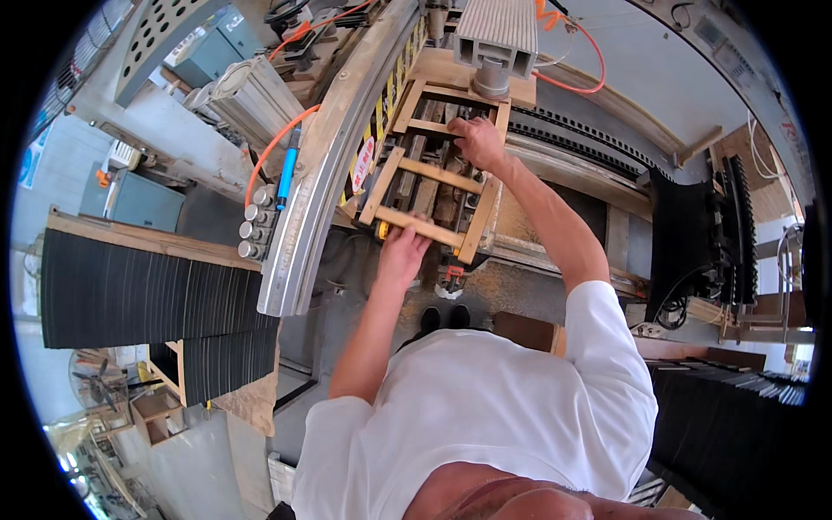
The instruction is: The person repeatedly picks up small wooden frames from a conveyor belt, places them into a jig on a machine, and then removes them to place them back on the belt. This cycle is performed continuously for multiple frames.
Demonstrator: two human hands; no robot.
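- Left hand (402, 258): my fingers are curled around the near crossbar of a pale-brown, ladder-shaped wooden frame (440, 175), gripping it near mid-length.
- Right hand (482, 144): my bent fingers touch the crossbar of a 2nd pale-brown wooden frame (429, 127), farther off; whether they close on it, I cannot tell.
- Position: the 2 frames lie end to end over a worn machine bed (446, 156), beside a long, pale metal beam (325, 156); my right forearm hides part of their right side.
- Handling (judged): light, stiff, dry rather than slippery; the corner joints are probably weakest, so twisting could loosen them.
- Hold (judged): best on the 2 side rails, or mid-crossbar as my left fingers show.
- Surface: a silver, cylindrical metal press head (491, 80) stands at the bed's far end, under a ridged grey metal beam (496, 35).
- Room: grey, sawdust-strewn floor (503, 295); at left, a long stack of thin black sheets (130, 286).
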